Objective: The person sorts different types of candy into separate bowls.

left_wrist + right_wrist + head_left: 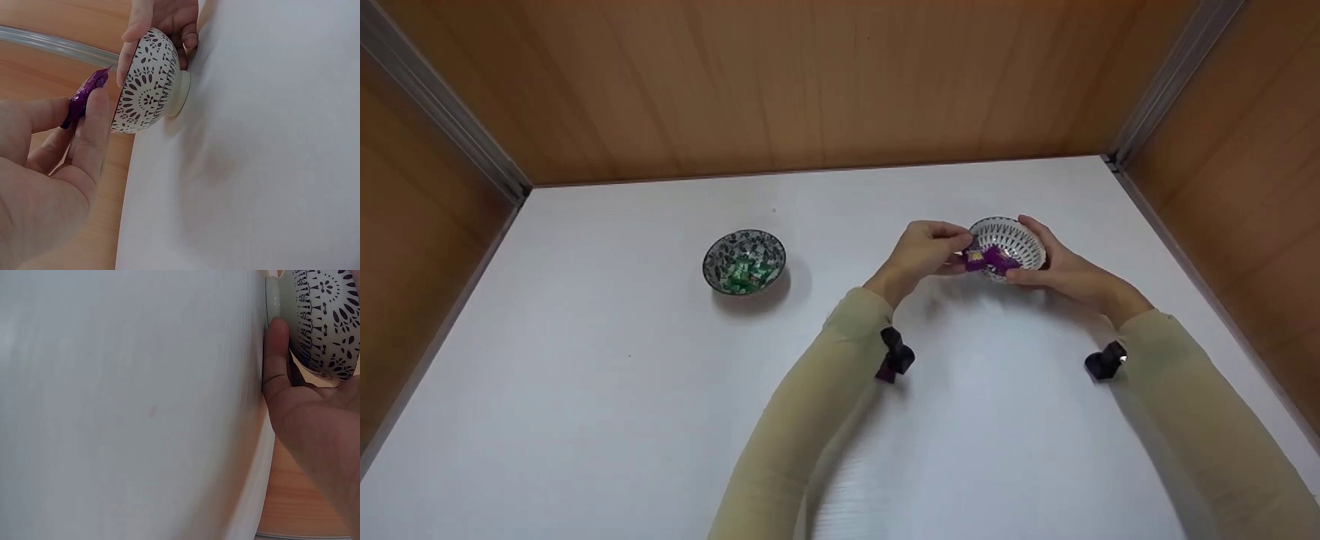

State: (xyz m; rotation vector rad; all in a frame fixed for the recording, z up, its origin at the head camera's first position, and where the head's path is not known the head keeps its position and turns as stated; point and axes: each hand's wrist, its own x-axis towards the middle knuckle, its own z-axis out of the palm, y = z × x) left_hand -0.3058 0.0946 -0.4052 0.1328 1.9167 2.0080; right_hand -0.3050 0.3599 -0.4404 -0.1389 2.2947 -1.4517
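My left hand (924, 251) pinches a purple-wrapped candy (87, 97) between thumb and fingers, at the left rim of a white bowl with a dark pattern (147, 90). More purple candy (1002, 259) shows inside that bowl in the head view. From the other side, my right hand (1072, 274) holds the bowl, thumb at the near rim and fingers around the far right side. The right wrist view has one finger by the bowl's pale foot (273, 298); the bowl's inside is hidden there.
A dark-patterned bowl (716, 262) with several green-wrapped candies (746, 274) stands on the white table (585, 420) to the left. A small purple piece (886, 373) shows beside the black left wrist camera (898, 352). Wooden panels (825, 82) border the table.
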